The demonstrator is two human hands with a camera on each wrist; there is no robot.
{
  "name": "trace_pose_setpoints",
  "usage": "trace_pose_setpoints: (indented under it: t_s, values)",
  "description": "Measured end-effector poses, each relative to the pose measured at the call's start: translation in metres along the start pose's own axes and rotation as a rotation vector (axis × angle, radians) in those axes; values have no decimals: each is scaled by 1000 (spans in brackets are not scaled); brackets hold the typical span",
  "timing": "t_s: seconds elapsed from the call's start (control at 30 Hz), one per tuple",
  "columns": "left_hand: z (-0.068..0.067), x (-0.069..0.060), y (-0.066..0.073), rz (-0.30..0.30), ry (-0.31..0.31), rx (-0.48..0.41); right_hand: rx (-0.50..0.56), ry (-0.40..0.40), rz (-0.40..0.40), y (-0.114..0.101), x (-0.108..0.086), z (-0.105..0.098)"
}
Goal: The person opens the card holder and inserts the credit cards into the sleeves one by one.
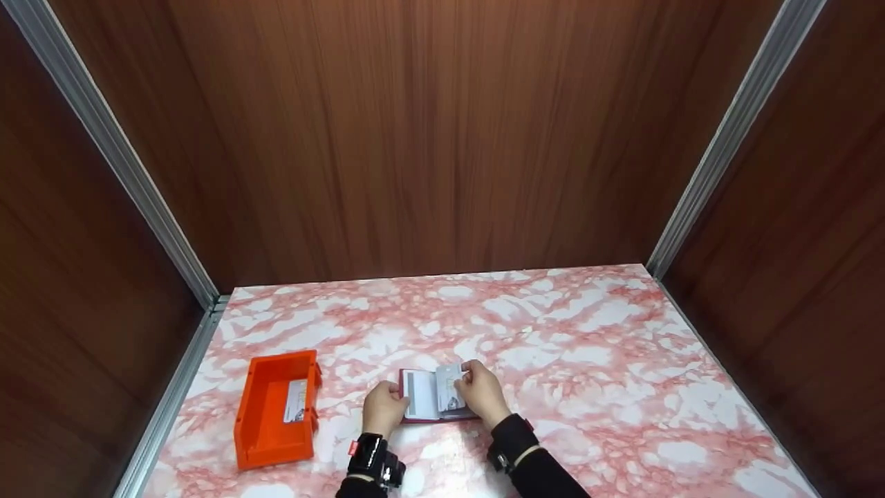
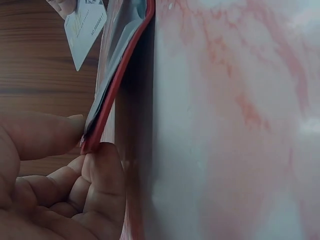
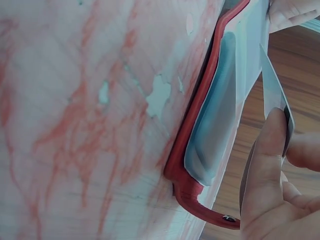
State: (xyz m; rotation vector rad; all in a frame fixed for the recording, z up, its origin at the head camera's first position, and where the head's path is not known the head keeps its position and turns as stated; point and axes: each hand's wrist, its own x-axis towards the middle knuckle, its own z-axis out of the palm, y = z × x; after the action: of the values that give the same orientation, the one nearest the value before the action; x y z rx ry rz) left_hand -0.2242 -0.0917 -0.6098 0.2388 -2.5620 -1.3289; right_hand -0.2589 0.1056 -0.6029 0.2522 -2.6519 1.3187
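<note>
A red card holder (image 2: 116, 80) lies open on the table, with clear sleeves (image 3: 212, 115) inside and a strap with a snap at its right end. My left hand (image 1: 384, 408) pinches its left edge between thumb and fingers. In my right hand (image 1: 482, 393) a pale printed card (image 1: 448, 387) is pinched over the right half of the holder. The right wrist view shows that card (image 3: 276, 92) tilted and apart from the sleeve, between thumb and fingers. Whether its far end touches the holder, I cannot tell.
An orange bin (image 1: 273, 453) stands on the left of the marbled table (image 1: 588, 346), with another printed card (image 1: 295, 401) inside it against the right wall. Brown wood-grain panels (image 1: 429, 138) with metal corner profiles enclose the table at the back and both sides.
</note>
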Motion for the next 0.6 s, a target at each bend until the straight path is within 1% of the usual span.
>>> trace_pose_setpoints:
  t_s: [0.07,0.23,0.37,0.4,0.43,0.5,0.6]
  values:
    - [0,0,-1,0,-6,0,-3,-6,6,1,0,1]
    - [0,1,-3,-9,-12,0,-22,-4,-28,3,0,3]
    - [1,1,-4,-15,-15,3,-4,8,-85,4,-3,3]
    - [1,2,-4,-17,-17,1,-1,21,-121,8,-2,5]
    - [2,2,-5,-19,-18,2,1,25,-136,8,-3,5]
    - [2,2,-5,-13,-19,4,6,23,-150,9,-4,4]
    - [3,2,-7,-14,-17,11,-11,6,-127,8,-3,5]
